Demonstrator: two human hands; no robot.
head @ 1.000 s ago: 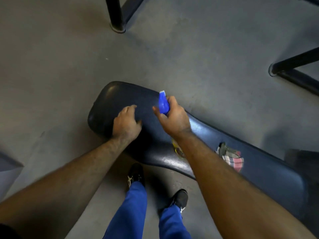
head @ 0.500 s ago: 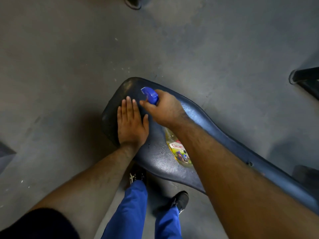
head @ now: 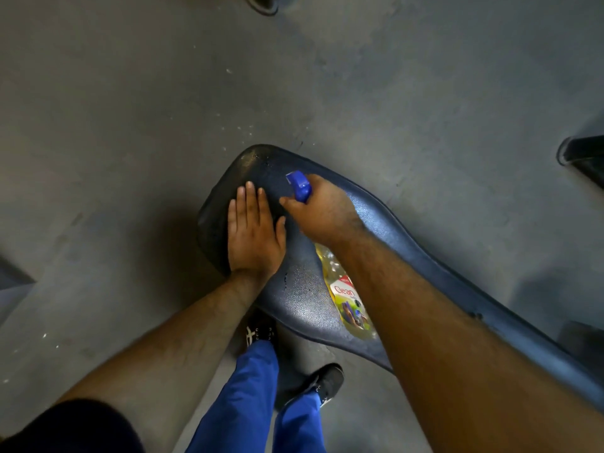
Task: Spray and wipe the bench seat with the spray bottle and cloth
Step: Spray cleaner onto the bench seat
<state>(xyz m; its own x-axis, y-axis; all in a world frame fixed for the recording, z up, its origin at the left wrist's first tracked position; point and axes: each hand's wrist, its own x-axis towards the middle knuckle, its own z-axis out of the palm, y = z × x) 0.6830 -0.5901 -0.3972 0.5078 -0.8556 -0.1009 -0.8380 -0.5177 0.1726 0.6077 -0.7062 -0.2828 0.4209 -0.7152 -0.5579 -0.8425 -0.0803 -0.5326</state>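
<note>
left hand lies flat, fingers straight, palm down on the bench, a dark padded seat with pebbled, glossy vinyl and a rounded end. right hand grips the spray bottle by its blue trigger head; clear body holds yellow liquid, label reads "clean".

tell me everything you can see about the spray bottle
The spray bottle has a blue trigger head and a clear body of yellowish liquid, with a label reading "Clean" in red. It looks like plastic. The right hand grips its neck, holding it tilted above the bench seat, nozzle aimed toward the seat's rounded end. The forearm hides part of the body. Only that hand touches it.
</note>
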